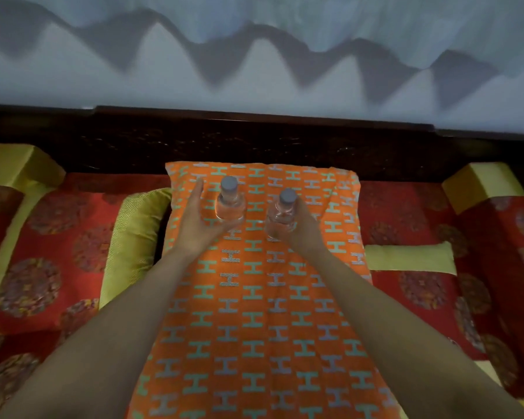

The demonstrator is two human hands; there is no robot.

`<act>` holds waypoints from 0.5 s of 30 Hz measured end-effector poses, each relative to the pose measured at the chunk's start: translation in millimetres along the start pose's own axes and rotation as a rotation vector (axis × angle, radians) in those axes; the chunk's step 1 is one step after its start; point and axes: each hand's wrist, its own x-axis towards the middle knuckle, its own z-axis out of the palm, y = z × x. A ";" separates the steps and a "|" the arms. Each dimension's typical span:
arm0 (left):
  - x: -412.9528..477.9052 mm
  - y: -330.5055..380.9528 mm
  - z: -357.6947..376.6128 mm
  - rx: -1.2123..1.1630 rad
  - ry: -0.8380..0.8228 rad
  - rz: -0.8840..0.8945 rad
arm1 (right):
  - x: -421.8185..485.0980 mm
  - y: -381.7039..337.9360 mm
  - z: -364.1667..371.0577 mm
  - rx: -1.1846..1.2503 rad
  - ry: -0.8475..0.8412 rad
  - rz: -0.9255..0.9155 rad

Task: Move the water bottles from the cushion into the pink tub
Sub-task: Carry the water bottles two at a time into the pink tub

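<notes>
Two clear water bottles with grey caps stand upright at the far end of the orange cushion (254, 313) with the H pattern. My left hand (197, 222) lies against the left bottle (229, 204): its fingers are straight along the bottle's left side and its thumb stretches across the front of the base. My right hand (303, 222) comes from the right, and its fingers curl round the right bottle (280, 216). Both bottles look to be resting on the cushion. No pink tub is in view.
The cushion lies on a red patterned couch (43, 267) with yellow-green trim. A yellow-green pillow (133, 243) is at its left, a small one (409, 257) at its right. Bolster armrests (484, 189) flank both ends. A dark wooden backrest (254, 140) and a pale wall stand behind.
</notes>
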 end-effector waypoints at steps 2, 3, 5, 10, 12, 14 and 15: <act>12.6 -8.1 4.8 0.012 -0.042 0.001 | 5.8 4.3 5.2 -0.026 0.020 0.008; 18.3 -12.3 7.0 -0.006 -0.063 0.002 | 7.7 6.1 7.1 -0.040 0.024 0.019; 29.5 -19.5 11.0 -0.024 -0.095 0.016 | 10.5 8.7 10.1 -0.053 0.028 0.034; 46.3 -28.4 21.2 0.013 -0.162 0.063 | 12.4 13.8 11.4 0.014 0.037 0.021; 49.8 -28.7 24.2 0.036 -0.163 0.071 | 12.3 14.0 9.7 0.057 0.031 0.057; 51.4 -27.7 24.6 0.055 -0.140 0.067 | 13.3 15.1 8.6 0.072 0.038 0.085; 50.5 -26.9 23.4 0.060 -0.126 0.063 | 13.2 15.6 8.4 0.072 0.043 0.092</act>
